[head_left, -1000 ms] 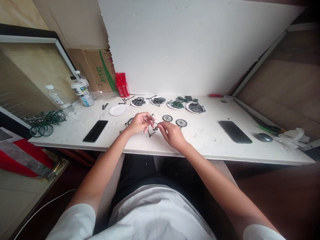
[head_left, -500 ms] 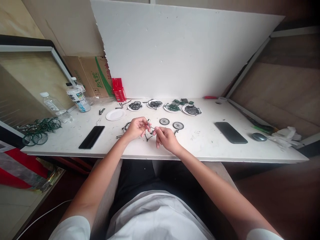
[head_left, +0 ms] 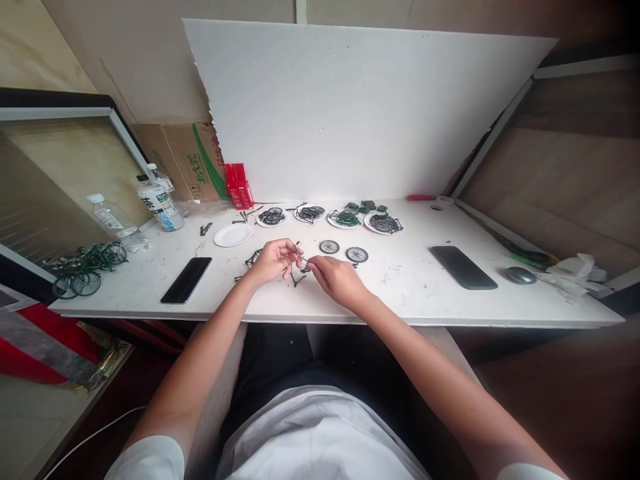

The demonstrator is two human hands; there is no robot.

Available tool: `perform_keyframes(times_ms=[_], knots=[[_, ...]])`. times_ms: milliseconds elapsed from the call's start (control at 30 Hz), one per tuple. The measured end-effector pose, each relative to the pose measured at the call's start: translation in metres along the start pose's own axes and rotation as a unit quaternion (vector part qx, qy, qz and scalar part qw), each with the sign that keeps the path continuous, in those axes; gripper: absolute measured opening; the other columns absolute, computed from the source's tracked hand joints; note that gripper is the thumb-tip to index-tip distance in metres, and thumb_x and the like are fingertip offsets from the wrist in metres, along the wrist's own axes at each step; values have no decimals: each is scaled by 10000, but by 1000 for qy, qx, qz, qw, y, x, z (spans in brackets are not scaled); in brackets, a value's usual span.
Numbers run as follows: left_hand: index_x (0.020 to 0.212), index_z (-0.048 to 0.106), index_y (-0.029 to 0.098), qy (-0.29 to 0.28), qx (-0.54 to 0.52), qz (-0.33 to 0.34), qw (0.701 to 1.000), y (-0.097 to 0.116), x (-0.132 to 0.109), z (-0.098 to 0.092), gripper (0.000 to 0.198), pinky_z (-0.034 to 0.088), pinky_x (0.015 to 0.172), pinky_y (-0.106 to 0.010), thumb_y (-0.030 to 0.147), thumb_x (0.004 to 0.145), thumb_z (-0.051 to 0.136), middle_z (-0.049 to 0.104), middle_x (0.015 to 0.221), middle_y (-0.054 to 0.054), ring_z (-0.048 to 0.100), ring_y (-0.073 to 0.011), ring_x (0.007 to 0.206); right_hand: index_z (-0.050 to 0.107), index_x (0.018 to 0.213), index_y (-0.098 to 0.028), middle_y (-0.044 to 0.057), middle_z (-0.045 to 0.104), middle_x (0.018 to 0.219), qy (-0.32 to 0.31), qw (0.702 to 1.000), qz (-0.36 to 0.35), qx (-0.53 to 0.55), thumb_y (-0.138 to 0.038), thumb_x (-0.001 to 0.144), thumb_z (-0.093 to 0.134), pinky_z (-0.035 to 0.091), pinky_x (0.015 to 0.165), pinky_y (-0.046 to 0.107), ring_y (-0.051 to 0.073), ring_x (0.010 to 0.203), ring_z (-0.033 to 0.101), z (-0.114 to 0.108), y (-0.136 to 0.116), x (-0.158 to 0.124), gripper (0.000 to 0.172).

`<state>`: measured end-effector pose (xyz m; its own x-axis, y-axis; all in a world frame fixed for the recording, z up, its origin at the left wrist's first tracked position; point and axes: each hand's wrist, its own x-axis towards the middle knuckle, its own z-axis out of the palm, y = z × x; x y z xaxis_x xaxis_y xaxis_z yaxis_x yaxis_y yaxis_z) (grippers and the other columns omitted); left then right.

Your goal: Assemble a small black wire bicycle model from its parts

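Observation:
In the middle of the desk, my left hand (head_left: pixel 276 261) pinches a small dark part (head_left: pixel 299 247) that looks like a model bicycle piece. My right hand (head_left: pixel 341 281) is closed on a thin dark rod (head_left: pixel 305 260), whose tip meets the part at my left fingertips. Whether the rod is a tool or a part, I cannot tell. Below the fingers lies a dark frame piece (head_left: pixel 299 281). Another dark model piece (head_left: pixel 255 257) shows partly behind my left hand. Two spoked toy wheels, a left wheel (head_left: pixel 329 247) and a right wheel (head_left: pixel 357 255), lie flat beyond my right hand.
Several white plates along the back hold dark wheels (head_left: pixel 273 215) and green parts (head_left: pixel 346 218). A bare plate (head_left: pixel 233 235) lies left of them. Assembled toy bicycles (head_left: pixel 85 270), bottles (head_left: pixel 161 203) and a phone (head_left: pixel 187 280) are left; a dark slab (head_left: pixel 463 267) and mouse (head_left: pixel 521 275) right.
My right hand has turned over, its back now facing up and its lower fingers tucked in. My left hand keeps its pinch. The whole view has shifted slightly downward.

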<state>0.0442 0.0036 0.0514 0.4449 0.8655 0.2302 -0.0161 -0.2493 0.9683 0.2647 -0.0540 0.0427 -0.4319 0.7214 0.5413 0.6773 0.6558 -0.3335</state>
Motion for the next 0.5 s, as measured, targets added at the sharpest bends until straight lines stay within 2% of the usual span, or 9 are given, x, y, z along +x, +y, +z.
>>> perform_keyframes(times_ms=[67,167,300,367,500], knots=[[848,587,149,3,0,6,1000,-4,1,1,354,425,365,-205,410,844,827,731,796,-66,547,-71,395,688,1061,-170,98,730,824,3,998,-27,-50,-382,1149,349,316,636,297,196,716,633,3,6,-1,410],[813,562,159,19,-3,15,1000,-8,2,4,361,426,366,-187,388,821,840,731,799,-65,596,-87,446,700,1044,-169,75,715,742,4,999,-4,-45,-401,1150,354,300,616,295,183,630,609,8,10,-2,430],[771,541,167,29,-18,19,999,-10,2,9,400,413,351,-178,390,771,873,724,788,-61,639,-114,501,681,977,-198,22,683,673,-19,992,51,117,-430,1137,369,374,646,268,158,582,585,8,6,-2,420],[767,547,167,28,-17,23,999,-10,2,9,395,410,342,-185,393,775,870,717,768,-54,616,-108,472,662,965,-206,-10,642,599,-38,967,89,235,-483,1127,373,408,646,264,151,544,568,6,2,-2,432],[784,573,161,33,0,42,999,-13,2,5,339,424,350,-194,372,820,836,726,787,-59,609,-102,455,612,927,-206,-74,499,491,-52,886,162,432,-636,1065,437,415,584,269,147,454,547,7,-7,1,484]])
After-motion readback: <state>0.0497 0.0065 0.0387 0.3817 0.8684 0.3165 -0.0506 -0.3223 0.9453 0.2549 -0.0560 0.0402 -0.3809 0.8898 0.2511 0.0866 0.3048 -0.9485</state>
